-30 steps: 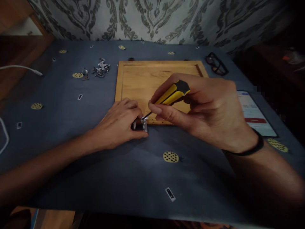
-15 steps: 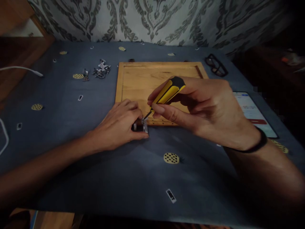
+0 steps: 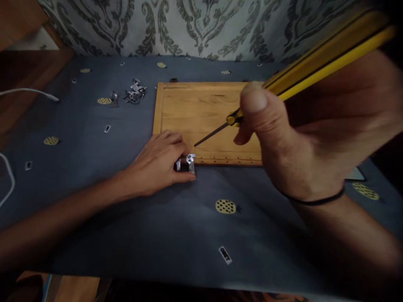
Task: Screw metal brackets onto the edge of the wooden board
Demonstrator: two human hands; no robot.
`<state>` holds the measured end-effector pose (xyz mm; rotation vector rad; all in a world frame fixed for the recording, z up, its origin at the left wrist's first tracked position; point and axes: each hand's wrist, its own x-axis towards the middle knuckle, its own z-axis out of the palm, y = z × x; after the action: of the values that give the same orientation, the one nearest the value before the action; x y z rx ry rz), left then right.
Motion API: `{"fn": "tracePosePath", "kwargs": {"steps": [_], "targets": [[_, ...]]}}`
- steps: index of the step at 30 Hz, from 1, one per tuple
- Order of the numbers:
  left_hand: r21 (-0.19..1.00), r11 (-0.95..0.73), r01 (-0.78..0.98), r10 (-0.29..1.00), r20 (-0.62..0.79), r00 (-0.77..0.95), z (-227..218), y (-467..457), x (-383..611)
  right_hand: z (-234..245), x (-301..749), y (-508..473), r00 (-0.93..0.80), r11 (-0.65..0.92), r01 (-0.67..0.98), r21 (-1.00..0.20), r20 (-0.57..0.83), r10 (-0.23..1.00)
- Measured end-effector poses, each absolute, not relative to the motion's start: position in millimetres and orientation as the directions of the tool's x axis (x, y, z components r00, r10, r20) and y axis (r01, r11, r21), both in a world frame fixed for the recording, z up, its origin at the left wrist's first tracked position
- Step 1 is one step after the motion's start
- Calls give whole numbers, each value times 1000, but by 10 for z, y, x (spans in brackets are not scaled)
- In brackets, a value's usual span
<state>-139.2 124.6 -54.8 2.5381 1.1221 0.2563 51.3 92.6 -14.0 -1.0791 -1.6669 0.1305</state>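
Note:
A yellow and black screwdriver (image 3: 317, 63) is gripped in my right hand (image 3: 308, 130), raised close to the camera. Its blade points down and left, with the tip apart from the metal below. My left hand (image 3: 160, 165) pinches a silver metal hinge (image 3: 191, 162) at the near left corner of a wooden panel (image 3: 201, 113), thumb below and fingers above. A screw head shows on the hinge's plate. Small dark holes run along the panel's near edge. My left fingers and palm hide part of that corner.
A pile of silver hinges (image 3: 136, 91) lies on the blue tablecloth (image 3: 151, 235), left of the panel. A white cable (image 3: 37, 93) rests at the left. At the right, a phone (image 3: 357, 174) shows only a corner behind my wrist. A patterned curtain (image 3: 201, 25) hangs at the back.
My right hand has lifted the screwdriver off the hinge screw, up and right toward the camera. It now covers the glasses and most of the phone. My left hand has stayed put.

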Motion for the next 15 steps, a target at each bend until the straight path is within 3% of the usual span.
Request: {"fn": "tracePosePath", "kwargs": {"steps": [6,15], "targets": [[387,-624,679,739,11,673,-529,1240,-1395,-244,534,1034,-109,563,553,-614,616,780],[397,-615,682,746,12,666,-524,1236,-1385,-319,506,1043,-112,531,583,-615,587,802]]}}
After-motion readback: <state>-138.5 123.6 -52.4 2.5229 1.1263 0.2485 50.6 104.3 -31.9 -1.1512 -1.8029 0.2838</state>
